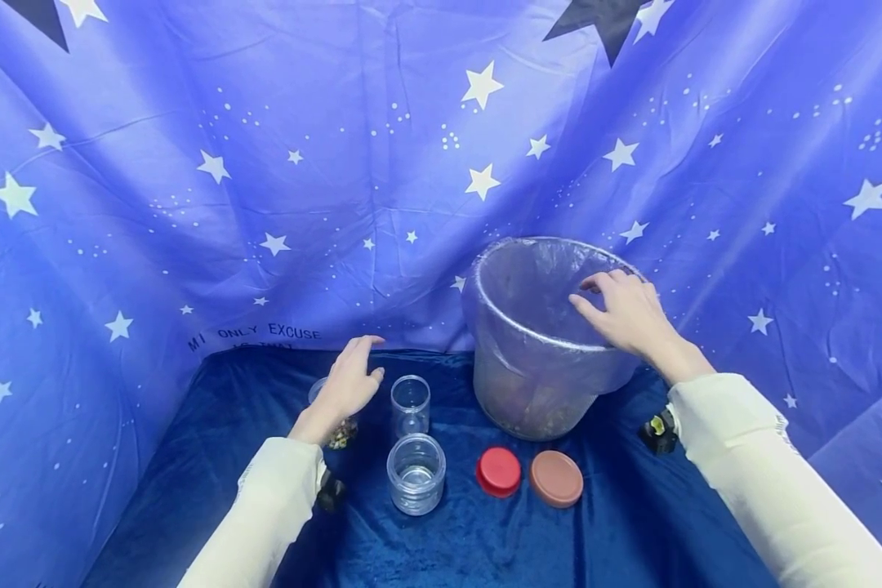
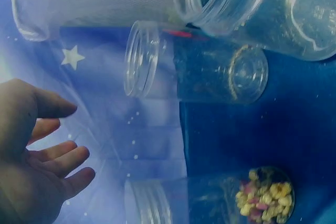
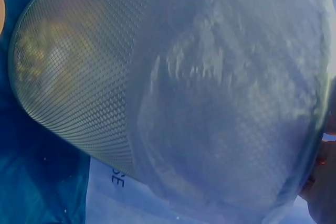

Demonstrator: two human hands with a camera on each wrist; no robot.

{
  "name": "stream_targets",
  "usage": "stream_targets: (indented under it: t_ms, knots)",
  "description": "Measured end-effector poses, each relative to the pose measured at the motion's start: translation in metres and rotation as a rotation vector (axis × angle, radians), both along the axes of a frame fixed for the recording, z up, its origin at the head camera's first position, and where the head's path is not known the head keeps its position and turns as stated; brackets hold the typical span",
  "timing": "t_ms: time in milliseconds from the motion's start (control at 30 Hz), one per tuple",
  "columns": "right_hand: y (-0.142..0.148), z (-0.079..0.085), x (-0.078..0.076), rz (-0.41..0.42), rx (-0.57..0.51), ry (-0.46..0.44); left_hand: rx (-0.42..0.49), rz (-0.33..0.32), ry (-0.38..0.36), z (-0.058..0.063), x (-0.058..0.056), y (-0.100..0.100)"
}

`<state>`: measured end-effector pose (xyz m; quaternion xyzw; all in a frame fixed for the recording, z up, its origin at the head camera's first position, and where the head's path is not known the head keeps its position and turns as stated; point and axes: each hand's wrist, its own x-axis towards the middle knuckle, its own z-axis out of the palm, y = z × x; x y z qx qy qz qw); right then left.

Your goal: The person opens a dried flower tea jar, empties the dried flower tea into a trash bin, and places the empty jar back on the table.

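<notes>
Head view: left hand [image 1: 347, 380] empty, fingers loosely spread, near jar [image 2: 207, 199] with dried buds [image 2: 265, 199] at bottom. Right hand [image 1: 623, 310] empty, fingers loosely bent, over bin [image 1: 529, 392].

Mesh bin [image 3: 86, 72]: is standing upright, a translucent plastic liner [image 3: 226, 77] hanging over its rim. Clear jar [image 2: 197, 200], threaded neck: is standing upright, left of the bin, small yellow and pink pieces [image 2: 265, 198] covering its bottom.

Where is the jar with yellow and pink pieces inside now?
In the head view, the jar stands left of centre on the blue cloth, partly hidden by the left hand, with the slim clear jar to its right.
</notes>
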<state>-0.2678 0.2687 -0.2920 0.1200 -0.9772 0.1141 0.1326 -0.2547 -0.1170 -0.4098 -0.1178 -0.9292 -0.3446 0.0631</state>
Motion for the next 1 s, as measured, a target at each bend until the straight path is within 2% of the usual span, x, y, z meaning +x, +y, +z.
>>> stream_targets:
  t_ms: [300,667,833,1000]
  knots:
    - [-0.023,0.0,-0.001,0.065,0.022,-0.074,-0.016,-0.002,-0.003,0.007,0.0,-0.02]
    - [-0.042,-0.001,-0.002,0.118,-0.043,-0.137,-0.039,-0.038,0.001,0.013,-0.001,-0.045]
    - [-0.052,0.0,-0.005,0.136,-0.036,-0.132,-0.031,-0.039,-0.038,0.015,0.0,-0.059]
    - [-0.067,-0.001,-0.007,0.158,-0.03,-0.085,0.007,-0.026,-0.089,0.018,0.002,-0.072]
